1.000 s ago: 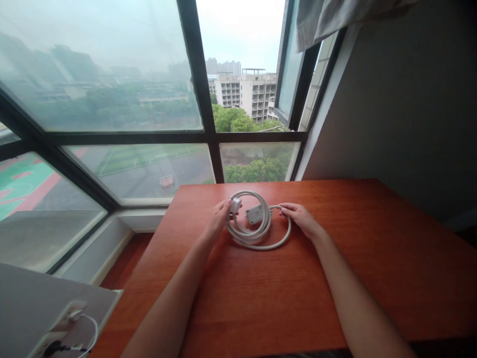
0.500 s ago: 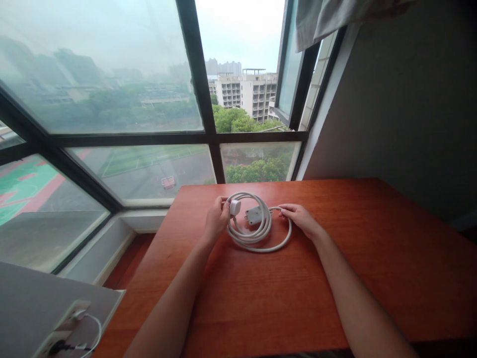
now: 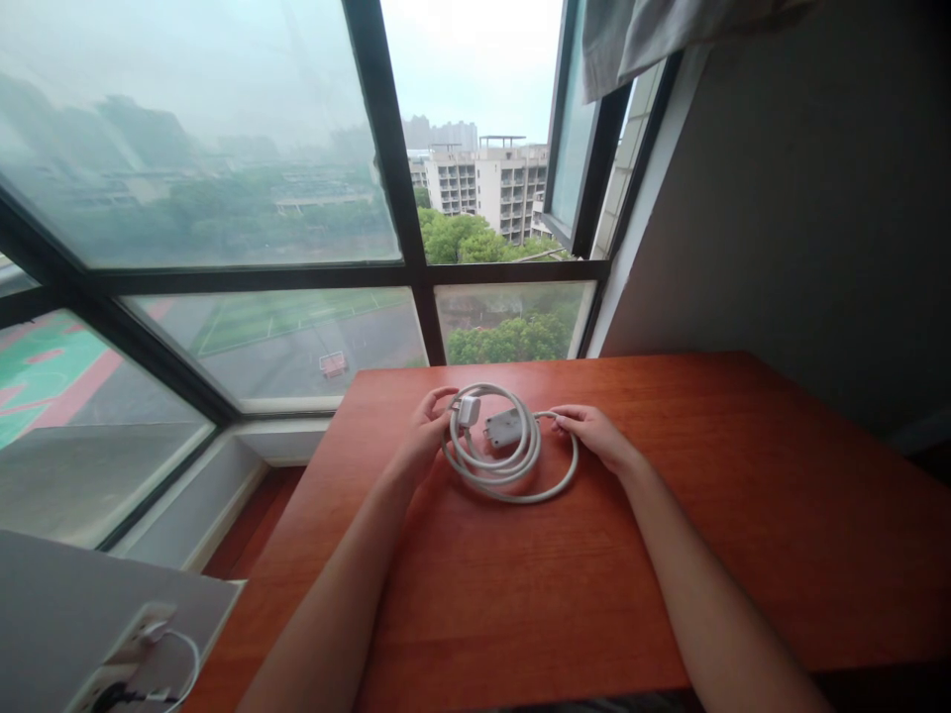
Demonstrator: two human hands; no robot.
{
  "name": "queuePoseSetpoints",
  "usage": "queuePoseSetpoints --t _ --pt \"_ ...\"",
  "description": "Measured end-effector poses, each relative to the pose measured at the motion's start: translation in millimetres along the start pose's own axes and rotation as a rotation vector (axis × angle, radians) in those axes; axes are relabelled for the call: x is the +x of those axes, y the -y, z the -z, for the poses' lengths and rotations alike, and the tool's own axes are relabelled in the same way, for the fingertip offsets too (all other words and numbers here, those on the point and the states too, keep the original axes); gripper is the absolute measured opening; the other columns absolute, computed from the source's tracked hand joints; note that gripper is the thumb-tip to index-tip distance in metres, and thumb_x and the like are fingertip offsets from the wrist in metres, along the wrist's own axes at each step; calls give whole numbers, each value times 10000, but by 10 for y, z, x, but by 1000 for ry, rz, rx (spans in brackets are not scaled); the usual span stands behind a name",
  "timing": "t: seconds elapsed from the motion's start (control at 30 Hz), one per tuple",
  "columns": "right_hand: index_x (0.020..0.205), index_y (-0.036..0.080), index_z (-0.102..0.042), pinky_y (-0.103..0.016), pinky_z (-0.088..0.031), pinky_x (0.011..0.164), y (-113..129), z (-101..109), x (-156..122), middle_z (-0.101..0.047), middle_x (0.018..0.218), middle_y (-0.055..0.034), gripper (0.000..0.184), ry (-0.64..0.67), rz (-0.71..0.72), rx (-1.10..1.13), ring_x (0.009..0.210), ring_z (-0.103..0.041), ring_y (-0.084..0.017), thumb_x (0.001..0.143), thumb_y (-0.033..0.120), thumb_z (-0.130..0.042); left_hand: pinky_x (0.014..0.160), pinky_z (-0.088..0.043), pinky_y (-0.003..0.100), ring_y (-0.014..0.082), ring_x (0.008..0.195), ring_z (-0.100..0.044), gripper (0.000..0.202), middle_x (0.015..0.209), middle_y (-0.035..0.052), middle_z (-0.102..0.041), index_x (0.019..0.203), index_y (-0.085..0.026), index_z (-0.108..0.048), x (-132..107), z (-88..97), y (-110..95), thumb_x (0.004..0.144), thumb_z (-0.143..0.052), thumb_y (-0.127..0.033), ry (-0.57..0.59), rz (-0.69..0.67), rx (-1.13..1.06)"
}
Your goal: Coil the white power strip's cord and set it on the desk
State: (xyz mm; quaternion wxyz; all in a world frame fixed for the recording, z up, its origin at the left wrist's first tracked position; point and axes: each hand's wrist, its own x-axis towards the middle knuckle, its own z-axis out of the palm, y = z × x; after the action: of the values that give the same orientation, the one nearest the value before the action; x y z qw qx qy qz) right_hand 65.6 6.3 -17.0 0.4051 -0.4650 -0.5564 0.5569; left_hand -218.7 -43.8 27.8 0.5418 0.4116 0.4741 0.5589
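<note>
Coiled pale-grey round cable (image 3: 533, 451) on red-brown wooden table (image 3: 520, 604). Left hand (image 3: 427, 433) half-curled at cable's edge, grip unclear; right hand (image 3: 590, 432) pinches cable. Cable may uncoil if left hold is weak.

A reddish-brown wooden table (image 3: 550, 604) with faint grain and a sheen at its twelve o'clock edge; toward its eleven o'clock lies a pale cable coil (image 3: 530, 446), one wider loop (image 3: 573, 465) swinging out from three to six o'clock; a grey box (image 3: 502, 429) sits toward the coil's two o'clock, strands crossing its three o'clock end.
</note>
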Motion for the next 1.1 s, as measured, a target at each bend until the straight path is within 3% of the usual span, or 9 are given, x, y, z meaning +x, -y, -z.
queuePoseSetpoints --t 0.23,0.37,0.47,0.63,0.8,0.9,1.1 --pt "944 161 -758 -253 -467 612 -12 -9 7 -693 736 -32 326 -5 1 19 637 -581 -132 682 352 -733 608 -491 241 151 694 -618 364 879 34 -666 1026 -172 -638 20 8 79 679 -672 -278 -2 -69 158" --pt "920 160 -758 -258 -478 604 -10 -7 10 -693 726 -33 308 5 -4 26 629 -584 -136 677 348 -741 653 -492 251 175 757 -607 478 941 51 -667 1091 -176 -668 -10 12 49 614 -638 -171 98 -105 326" --pt "931 157 -759 -253 -475 601 3 -12 7 -692 724 -34 309 9 -7 21 633 -587 -135 683 340 -735 729 -507 284 217 871 -609 559 1101 88 -647 1124 -189 -678 -13 6 60 566 -699 -156 118 -223 462" --pt "926 152 -761 -247 -472 597 18 -19 2 -685 707 -28 306 15 -30 37 623 -582 -127 675 325 -736 919 -481 404 275 1019 -594 424 1109 93 -648 1069 -247 -708 48 80 99 650 -707 -185 117 -395 721" --pt "893 157 -763 -237 -466 595 20 -9 9 -688 723 -36 299 22 -48 85 646 -587 -129 652 334 -762 1088 -315 532 359 1319 -407 416 1417 132 -495 1124 -253 -678 30 114 -15 719 -770 -279 138 -766 1208" --pt "870 145 -755 -236 -459 604 13 -24 20 -678 728 -35 295 24 -29 94 655 -583 -125 658 350 -755 1087 -315 494 324 1300 -440 382 1391 128 -535 1217 -266 -628 -61 -6 -93 843 -663 -332 170 -900 1309" --pt "853 151 -752 -248 -460 621 1 -52 33 -689 738 -37 295 3 -11 128 655 -581 -126 653 368 -761 1040 -333 450 318 1226 -497 436 1411 136 -517 1282 -258 -582 -196 -190 -87 878 -608 -420 163 -918 1273"
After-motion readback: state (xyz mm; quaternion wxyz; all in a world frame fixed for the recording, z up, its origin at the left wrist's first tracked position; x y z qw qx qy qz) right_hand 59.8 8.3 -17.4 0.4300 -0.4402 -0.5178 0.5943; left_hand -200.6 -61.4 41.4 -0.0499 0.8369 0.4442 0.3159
